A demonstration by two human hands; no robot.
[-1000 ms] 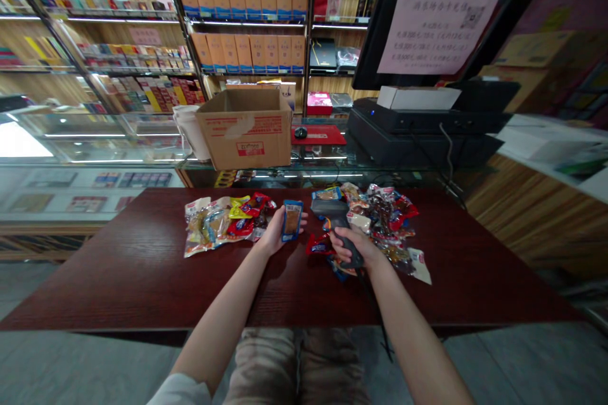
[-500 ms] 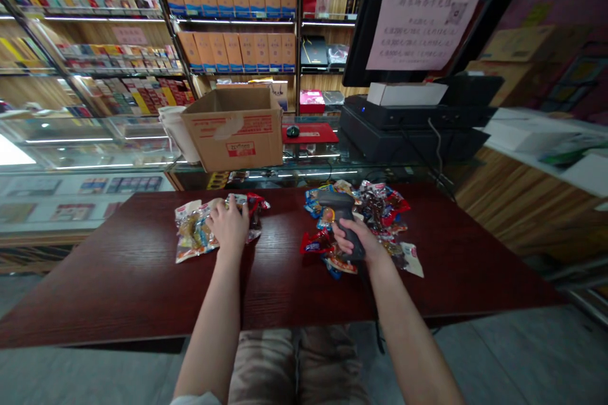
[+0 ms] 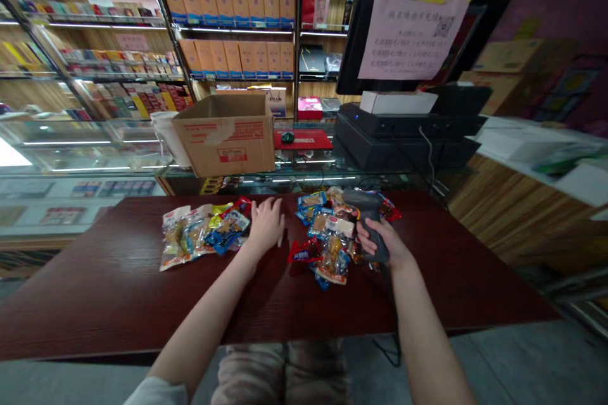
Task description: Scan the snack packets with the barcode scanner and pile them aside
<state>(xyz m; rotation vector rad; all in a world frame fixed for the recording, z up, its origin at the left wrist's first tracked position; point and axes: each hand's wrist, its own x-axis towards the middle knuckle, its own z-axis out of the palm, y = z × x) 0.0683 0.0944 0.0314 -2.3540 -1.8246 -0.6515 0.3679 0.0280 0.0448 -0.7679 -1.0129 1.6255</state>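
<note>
My right hand point(image 3: 381, 242) is wrapped round the handle of a dark barcode scanner point(image 3: 368, 205). The scanner is above the right part of a loose pile of packaged snacks point(image 3: 332, 247) in clear, blue and red wrappers. Between that pile and a smaller group of snack packets point(image 3: 187, 234) on the left is my left hand point(image 3: 266, 224), fingers apart, with nothing seen in it. It lies just right of the left group's red and blue packets point(image 3: 230, 228). The palm is hidden from view.
Both groups lie on a dark red wooden table point(image 3: 123, 291). Behind it, a glass counter holds an open cardboard box point(image 3: 228, 142), a mouse point(image 3: 287, 137) on a red mat and a black cash register base point(image 3: 403, 139). A cable hangs from the scanner past the table's front edge.
My left hand has moved right, off the left packets, uncovering blue and yellow ones. My right hand has carried the scanner rightward over the pile. The camera view has shifted slightly.
</note>
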